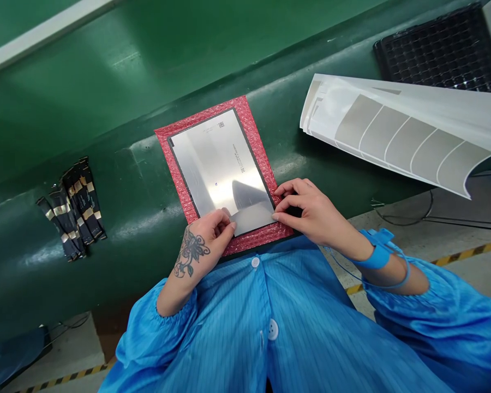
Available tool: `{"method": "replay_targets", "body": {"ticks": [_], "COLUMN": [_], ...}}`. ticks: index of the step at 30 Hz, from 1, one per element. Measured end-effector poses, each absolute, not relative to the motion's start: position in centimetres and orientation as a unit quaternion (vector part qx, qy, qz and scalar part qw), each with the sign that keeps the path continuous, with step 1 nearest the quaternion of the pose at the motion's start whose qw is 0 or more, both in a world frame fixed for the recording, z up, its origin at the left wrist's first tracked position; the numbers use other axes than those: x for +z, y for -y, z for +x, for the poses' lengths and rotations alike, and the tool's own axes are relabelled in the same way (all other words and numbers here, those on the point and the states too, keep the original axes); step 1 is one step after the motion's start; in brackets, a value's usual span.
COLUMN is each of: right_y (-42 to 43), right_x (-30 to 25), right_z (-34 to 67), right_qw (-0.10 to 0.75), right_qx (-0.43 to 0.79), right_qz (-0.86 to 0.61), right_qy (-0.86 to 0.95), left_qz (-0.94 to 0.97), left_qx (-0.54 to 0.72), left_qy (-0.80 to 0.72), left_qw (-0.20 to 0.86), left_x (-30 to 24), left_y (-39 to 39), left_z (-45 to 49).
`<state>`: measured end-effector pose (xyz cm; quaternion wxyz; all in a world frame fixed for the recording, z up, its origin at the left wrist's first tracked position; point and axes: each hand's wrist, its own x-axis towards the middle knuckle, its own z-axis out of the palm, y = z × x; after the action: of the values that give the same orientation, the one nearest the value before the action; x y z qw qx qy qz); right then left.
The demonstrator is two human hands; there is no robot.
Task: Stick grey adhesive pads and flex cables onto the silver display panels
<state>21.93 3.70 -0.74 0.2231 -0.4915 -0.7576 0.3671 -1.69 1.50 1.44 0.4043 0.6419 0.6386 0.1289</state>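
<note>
1. Film strip (251,218) is lying across the near end of the panel, and I am pinching its left edge with my left grip (207,240), clenched thumb against fingers.
2. My right grip (315,213) is curling around the strip's right end, with its fingertips (276,216) touching the panel's edge; I cannot tell whether it is clenching anything.
3. The silver-backed display panel (216,164), printed with a QR code, is lying flat on a red bubble-wrap sheet (256,147) on the green worktop (85,109).
4. To my left, a bundle of black flexible cables with gold bands (71,210) is lying beside the bubble wrap.
5. To my right, a curling white liner sheet with grey die-cut pads (405,128) is resting near a black grid tray (433,49).
6. A blue wrist strap (376,254) is circling my right wrist, above my blue striped smock (270,322).
</note>
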Motion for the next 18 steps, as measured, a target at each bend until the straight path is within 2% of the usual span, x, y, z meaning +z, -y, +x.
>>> {"method": "replay_targets", "body": {"ticks": [18], "right_y": [-3.57], "right_x": [-0.63], "right_z": [21.84], "right_qw": [0.214], "right_qx": [0.356], "right_qz": [-0.499], "right_qy": [0.760], "left_qz": [0.636], "left_qx": [0.126], "left_qy": [-0.631], "left_qw": [0.426], "left_x": [1.64], "left_y": [-1.58], "left_z": [-1.69]}}
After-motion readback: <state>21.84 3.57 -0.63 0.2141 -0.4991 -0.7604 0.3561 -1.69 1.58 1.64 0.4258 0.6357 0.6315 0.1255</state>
